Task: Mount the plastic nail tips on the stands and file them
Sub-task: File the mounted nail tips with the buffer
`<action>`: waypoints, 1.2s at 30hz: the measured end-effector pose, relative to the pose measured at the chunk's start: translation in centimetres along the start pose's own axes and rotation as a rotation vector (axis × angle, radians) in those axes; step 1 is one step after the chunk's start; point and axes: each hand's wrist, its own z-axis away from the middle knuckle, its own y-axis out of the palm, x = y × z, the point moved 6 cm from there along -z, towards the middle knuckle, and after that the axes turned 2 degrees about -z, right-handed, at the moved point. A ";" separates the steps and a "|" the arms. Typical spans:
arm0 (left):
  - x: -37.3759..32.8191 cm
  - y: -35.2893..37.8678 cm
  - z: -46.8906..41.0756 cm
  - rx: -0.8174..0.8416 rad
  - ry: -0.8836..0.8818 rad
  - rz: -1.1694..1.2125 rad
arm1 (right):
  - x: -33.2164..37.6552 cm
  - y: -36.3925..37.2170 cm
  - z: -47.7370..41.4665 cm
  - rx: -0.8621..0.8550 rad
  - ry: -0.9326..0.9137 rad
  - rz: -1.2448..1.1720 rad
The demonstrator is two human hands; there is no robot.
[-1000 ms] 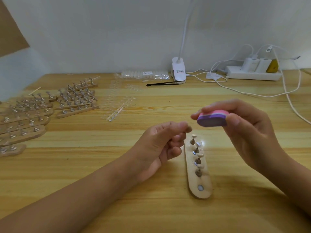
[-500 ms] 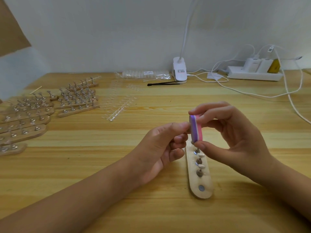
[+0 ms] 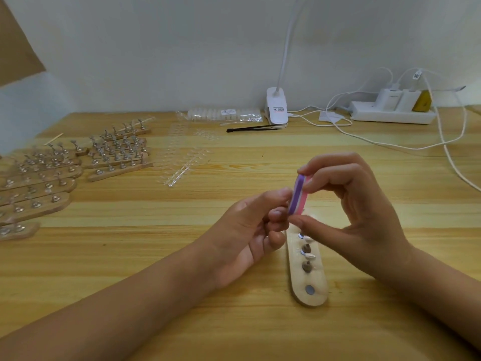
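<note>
A wooden stand board (image 3: 309, 295) lies in front of me with small metal pegs on it, two of them carrying pale nail tips (image 3: 309, 255). My right hand (image 3: 356, 212) pinches a pink and purple file block (image 3: 298, 195) upright between thumb and fingers, just above the board's far end. My left hand (image 3: 250, 230) is curled with its fingertips pressed against the purple face of the block. Whether it pinches a nail tip there is hidden by the fingers.
Many more wooden stand boards (image 3: 52, 175) with pegs lie at the left. Clear strips of nail tips (image 3: 182, 162) lie in the middle, a bag of tips (image 3: 221, 114), black tweezers (image 3: 252, 128), a clip lamp (image 3: 277, 105) and a power strip (image 3: 390, 114) with cables at the back.
My right hand turned the file block from flat to upright and brought it down and left against my left fingertips. My left hand stayed nearly still.
</note>
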 end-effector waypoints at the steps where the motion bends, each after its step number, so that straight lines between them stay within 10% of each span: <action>1: 0.0 0.0 0.0 -0.010 0.003 -0.007 | 0.0 0.1 0.1 0.010 -0.011 0.019; 30: -0.5 0.7 0.4 0.014 0.100 -0.124 | 0.6 0.3 0.3 0.012 -0.106 0.174; 36: -0.5 0.4 0.1 0.000 0.096 -0.204 | -2.9 -3.4 -0.8 -0.219 0.272 -0.169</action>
